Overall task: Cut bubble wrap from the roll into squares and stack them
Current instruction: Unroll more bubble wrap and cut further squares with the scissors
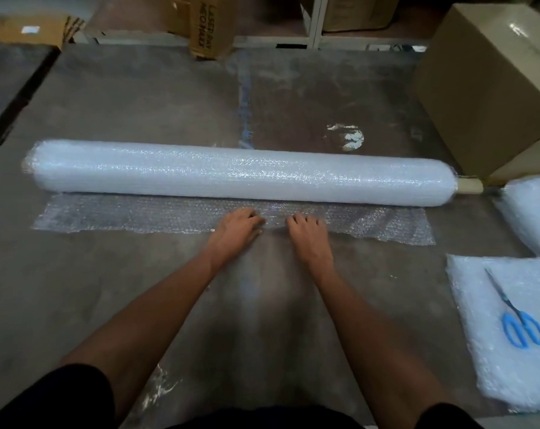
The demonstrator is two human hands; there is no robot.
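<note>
**Both hands on the free edge of the bubble wrap**

While the roll of bubble wrap [237,173] lies across the floor [139,103] in front of us, a short unrolled flap [139,216] spreads flat from under it toward our body, reaching almost the roll's whole length. We have both hands down on the near edge of that flap, close together near its middle. Our left hand [236,226] has its fingers bent onto the plastic; our right hand [307,229] does the same just beside it, a small gap between the two. We cannot tell whether either grip pinches the sheet or only presses on it, since the fingertips are blurred against the clear film.

At the roll's right end a cardboard core [469,187] sticks out. To our right lies a stack of cut squares [491,360], and blue-handled scissors [516,317] rest on top of it, blades closed and pointing away from us. A second pile of bubble wrap [531,212] sits beyond that stack, partly out of view.

Farther right stands a large cardboard box [485,88], near the core. Smaller printed boxes [211,23] and white shelf legs [316,20] line the far side of the floor.
</note>
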